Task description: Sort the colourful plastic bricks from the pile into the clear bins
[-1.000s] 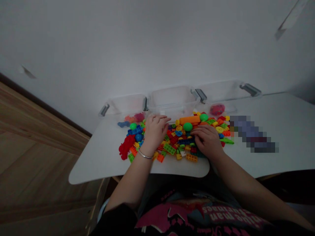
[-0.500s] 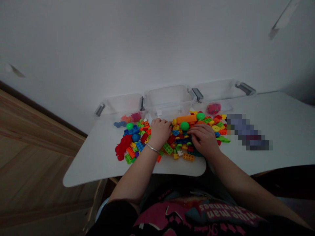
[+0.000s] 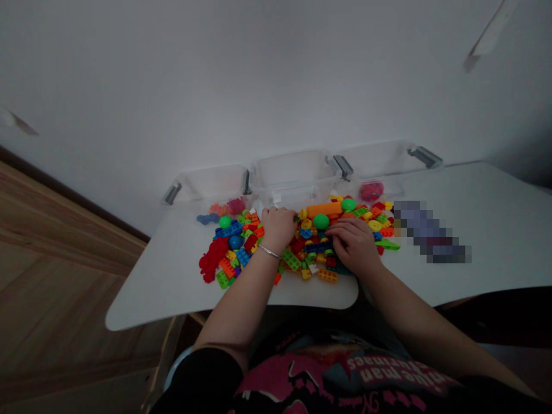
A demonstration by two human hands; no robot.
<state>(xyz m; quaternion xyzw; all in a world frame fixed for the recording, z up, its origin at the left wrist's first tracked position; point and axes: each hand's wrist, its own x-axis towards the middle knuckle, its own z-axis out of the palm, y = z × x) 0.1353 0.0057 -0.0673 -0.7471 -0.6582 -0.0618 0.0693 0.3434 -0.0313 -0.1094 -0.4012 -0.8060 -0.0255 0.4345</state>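
Observation:
A heap of colourful toy building blocks covers the front middle of the white table. My left hand, a silver bangle at its wrist, is over the centre of the heap with fingers curled down; its fingertips and whatever they hold are hidden. My right hand rests on the right part of the heap, fingers stretched out towards the left. Between the hands lie a green ball, a dark blue wheeled block and a light blue round piece. Just behind them is an orange cylinder-like toy.
Three clear plastic boxes stand along the wall: a left box, a middle box and a right box. Orange and pink pieces show at the left box, and a red-pink item at the right. A pixelated object lies on the right.
The whole view has shifted slightly, with things appearing a little further left. Both hands stay at nearly the same places over the heap.

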